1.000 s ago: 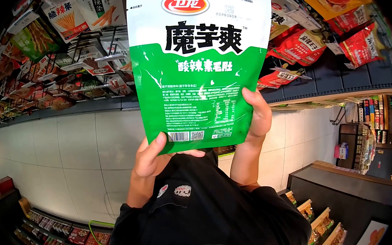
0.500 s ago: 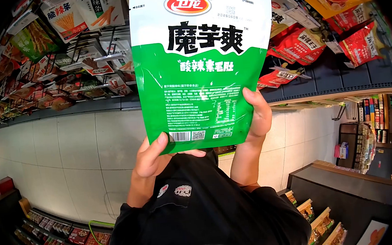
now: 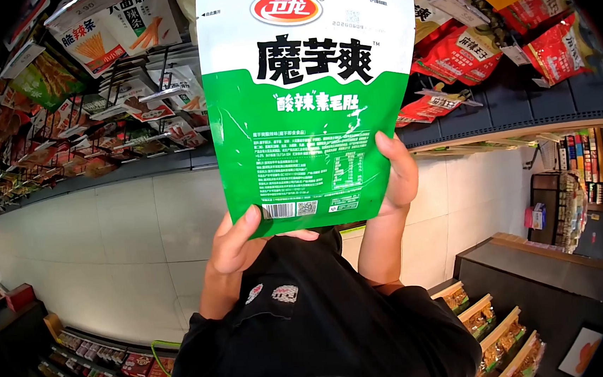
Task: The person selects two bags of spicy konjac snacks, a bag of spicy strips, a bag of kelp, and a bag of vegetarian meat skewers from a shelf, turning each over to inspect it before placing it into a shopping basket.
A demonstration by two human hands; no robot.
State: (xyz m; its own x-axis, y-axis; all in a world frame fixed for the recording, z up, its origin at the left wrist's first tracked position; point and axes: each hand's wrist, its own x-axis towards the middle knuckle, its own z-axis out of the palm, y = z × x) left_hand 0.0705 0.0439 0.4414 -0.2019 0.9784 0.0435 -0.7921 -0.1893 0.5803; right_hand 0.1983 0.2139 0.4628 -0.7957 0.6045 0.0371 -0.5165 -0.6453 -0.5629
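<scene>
A large green and white snack bag (image 3: 304,128) fills the upper middle of the head view, upright, its printed side with barcode and small text facing me. My left hand (image 3: 238,239) grips the lower left corner, thumb on the front and fingers behind the bag. On the lower right edge my right hand (image 3: 398,174) is closed in the same way, thumb in front, the other fingers mostly hidden behind. A hang hole shows at the bag's top edge.
Hanging snack packets (image 3: 115,29) crowd the rack at upper left. Red packets (image 3: 461,55) lie on the dark shelf (image 3: 521,104) at right. Pale floor tiles (image 3: 101,254) spread below. Low displays stand behind me, with red boxes (image 3: 138,364) and slanted bins (image 3: 494,343).
Both hands still hold the bag in nearly the same pose. The surroundings have shifted slightly in view, with the floor and lower displays moving a little right.
</scene>
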